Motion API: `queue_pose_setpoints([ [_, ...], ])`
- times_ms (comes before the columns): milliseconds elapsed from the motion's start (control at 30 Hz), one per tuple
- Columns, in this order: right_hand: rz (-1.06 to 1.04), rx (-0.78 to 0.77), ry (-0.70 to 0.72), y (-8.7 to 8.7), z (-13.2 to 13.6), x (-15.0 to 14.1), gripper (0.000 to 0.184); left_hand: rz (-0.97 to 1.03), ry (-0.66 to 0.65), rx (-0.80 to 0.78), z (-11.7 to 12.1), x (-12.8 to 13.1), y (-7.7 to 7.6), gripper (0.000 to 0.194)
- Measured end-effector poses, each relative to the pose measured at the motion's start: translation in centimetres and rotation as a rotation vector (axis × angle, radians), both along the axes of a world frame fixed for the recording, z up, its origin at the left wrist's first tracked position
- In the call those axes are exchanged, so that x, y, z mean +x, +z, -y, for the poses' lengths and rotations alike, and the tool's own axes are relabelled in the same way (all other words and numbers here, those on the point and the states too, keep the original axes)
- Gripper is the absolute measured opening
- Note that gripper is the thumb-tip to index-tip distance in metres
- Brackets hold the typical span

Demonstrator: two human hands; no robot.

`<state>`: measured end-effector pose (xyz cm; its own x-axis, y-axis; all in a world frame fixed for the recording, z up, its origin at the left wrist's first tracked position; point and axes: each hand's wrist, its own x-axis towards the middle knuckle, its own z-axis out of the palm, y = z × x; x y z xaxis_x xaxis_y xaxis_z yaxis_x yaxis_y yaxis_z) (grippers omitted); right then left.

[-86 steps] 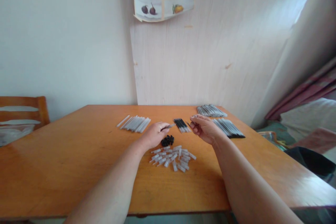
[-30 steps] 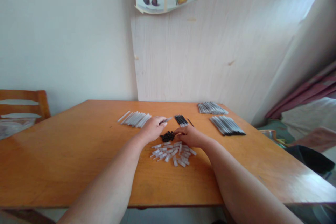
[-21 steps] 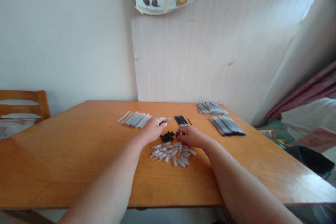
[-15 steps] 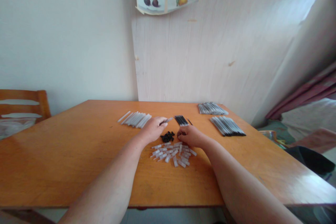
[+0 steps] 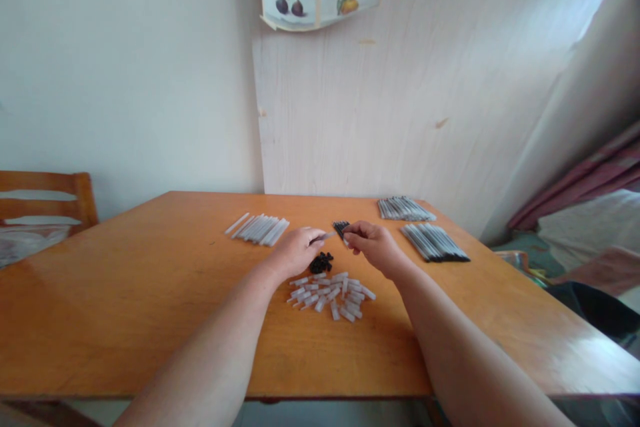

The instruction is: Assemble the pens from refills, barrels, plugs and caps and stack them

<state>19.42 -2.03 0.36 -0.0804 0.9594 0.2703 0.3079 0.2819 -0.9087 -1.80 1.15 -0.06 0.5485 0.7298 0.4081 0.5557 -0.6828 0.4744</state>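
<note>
My left hand is closed around a slim translucent pen barrel, dark toward the grip, its pale end pointing right. Facing that end, my right hand has its thumb and fingertips pinched together. A tiny pale bit shows at those fingertips, too small to name. Behind the right hand, partly covered by it, lies a row of black pen refills. Below and between the hands sits a small heap of black plugs. Nearer to me spreads a pile of whitish plastic pieces, like short tubes with narrow tips.
Clear empty barrels lie in a row at the left on the wooden table. Two stacks of barrels with dark parts, a near one and a far one, lie at the right. A wooden chair stands left.
My right hand has risen from beside the piles to the end of the barrel, now partly covering the refills. My left hand keeps hold of the barrel, which has dipped slightly.
</note>
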Motion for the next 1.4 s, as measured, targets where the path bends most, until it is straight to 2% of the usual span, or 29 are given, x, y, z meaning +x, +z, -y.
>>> queue_pose_setpoints([
  [100,-0.08,0.005,0.013,0.22,0.15,-0.24,0.023,-0.01,0.0,-0.02,0.1,0.15,-0.03,0.028],
  [333,-0.125,0.01,0.047,-0.01,0.16,-0.47,0.017,-0.008,-0.021,-0.002,-0.01,0.29,-0.25,0.028],
  [1033,-0.112,0.014,0.059,-0.23,-0.09,-0.6,0.021,-0.056,-0.025,-0.019,0.25,0.45,0.04,0.029],
  [1400,-0.074,0.01,0.054,0.12,0.21,-0.66,0.02,-0.083,-0.042,0.032,0.36,0.35,0.14,0.027],
])
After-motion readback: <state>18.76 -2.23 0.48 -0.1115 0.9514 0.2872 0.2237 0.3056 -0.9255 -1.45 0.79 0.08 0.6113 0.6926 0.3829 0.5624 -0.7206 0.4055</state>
